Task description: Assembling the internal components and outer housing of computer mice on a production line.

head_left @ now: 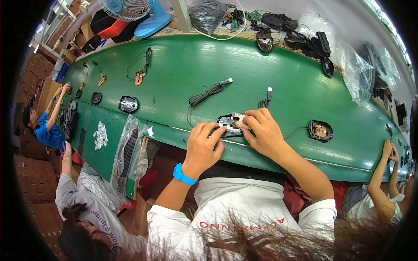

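In front of me on the green belt lies a black mouse shell [224, 122]. My left hand [202, 140] closes its fingers on the shell's left end and steadies it. Between the fingertips of my right hand [264, 131] is a small tan circuit board [237, 118], over the right part of the shell. Whether the board rests in the shell is hidden by my fingers. A bundled black USB cable [210, 93] lies just beyond, its thin lead running down toward the shell. A second cable with a white plug [269, 96] lies behind my right hand.
To the right sits an open mouse base with a board [321, 129]. Leftward on the belt are another mouse shell [128, 104] and a board with cable [139, 77]. Bagged parts [209, 16] and loose mouse parts [264, 40] line the far ledge. Co-workers sit on both sides.
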`<move>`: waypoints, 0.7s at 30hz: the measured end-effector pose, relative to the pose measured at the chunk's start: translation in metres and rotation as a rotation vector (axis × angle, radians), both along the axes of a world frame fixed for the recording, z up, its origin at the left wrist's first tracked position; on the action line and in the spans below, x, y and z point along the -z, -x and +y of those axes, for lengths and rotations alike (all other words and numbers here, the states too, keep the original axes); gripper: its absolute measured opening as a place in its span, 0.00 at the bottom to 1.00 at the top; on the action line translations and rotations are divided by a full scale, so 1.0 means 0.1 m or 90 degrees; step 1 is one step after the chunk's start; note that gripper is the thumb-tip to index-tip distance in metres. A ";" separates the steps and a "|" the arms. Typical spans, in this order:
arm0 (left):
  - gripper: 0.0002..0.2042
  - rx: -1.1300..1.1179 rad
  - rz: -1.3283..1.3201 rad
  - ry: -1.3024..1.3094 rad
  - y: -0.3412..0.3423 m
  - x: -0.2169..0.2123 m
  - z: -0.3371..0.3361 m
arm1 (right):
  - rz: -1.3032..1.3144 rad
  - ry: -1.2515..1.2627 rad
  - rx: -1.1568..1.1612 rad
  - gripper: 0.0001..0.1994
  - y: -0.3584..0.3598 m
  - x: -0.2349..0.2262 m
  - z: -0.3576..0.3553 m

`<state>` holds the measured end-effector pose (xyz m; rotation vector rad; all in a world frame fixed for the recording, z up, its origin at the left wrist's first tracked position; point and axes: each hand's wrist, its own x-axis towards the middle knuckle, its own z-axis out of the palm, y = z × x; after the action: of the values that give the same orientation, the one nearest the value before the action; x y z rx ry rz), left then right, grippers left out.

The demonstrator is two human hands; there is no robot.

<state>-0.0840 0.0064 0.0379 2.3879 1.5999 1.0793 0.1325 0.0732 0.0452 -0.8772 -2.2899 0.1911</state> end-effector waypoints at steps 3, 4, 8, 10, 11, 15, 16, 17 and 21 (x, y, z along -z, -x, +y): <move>0.19 -0.010 0.030 -0.010 -0.04 0.06 -0.04 | 0.021 -0.002 0.002 0.12 0.00 0.02 0.00; 0.19 -0.009 0.030 -0.009 -0.05 0.08 -0.05 | 0.021 -0.001 0.003 0.12 -0.01 0.03 0.00; 0.20 -0.033 0.041 -0.010 -0.15 0.12 -0.10 | 0.022 0.005 -0.011 0.14 -0.04 0.05 0.01; 0.19 -0.057 0.039 0.012 -0.20 0.12 -0.12 | 0.035 -0.010 -0.036 0.15 -0.05 0.05 0.02; 0.19 -0.067 0.037 0.021 -0.22 0.12 -0.12 | 0.042 -0.019 -0.047 0.16 -0.05 0.05 0.03; 0.19 -0.079 0.040 0.032 -0.26 0.15 -0.14 | 0.036 -0.020 -0.102 0.15 -0.05 0.04 0.05; 0.19 -0.079 0.039 0.031 -0.26 0.16 -0.14 | 0.035 -0.020 -0.102 0.15 -0.05 0.04 0.06; 0.19 -0.075 0.046 0.027 -0.25 0.18 -0.14 | 0.023 -0.017 -0.114 0.14 -0.04 0.03 0.06; 0.20 -0.065 0.059 0.016 -0.23 0.22 -0.15 | -0.026 0.008 -0.140 0.13 -0.04 0.00 0.10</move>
<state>-0.0606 -0.0082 0.0162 2.3969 1.7722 0.9715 0.1369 0.0830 0.0449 -0.6394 -2.4241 0.2862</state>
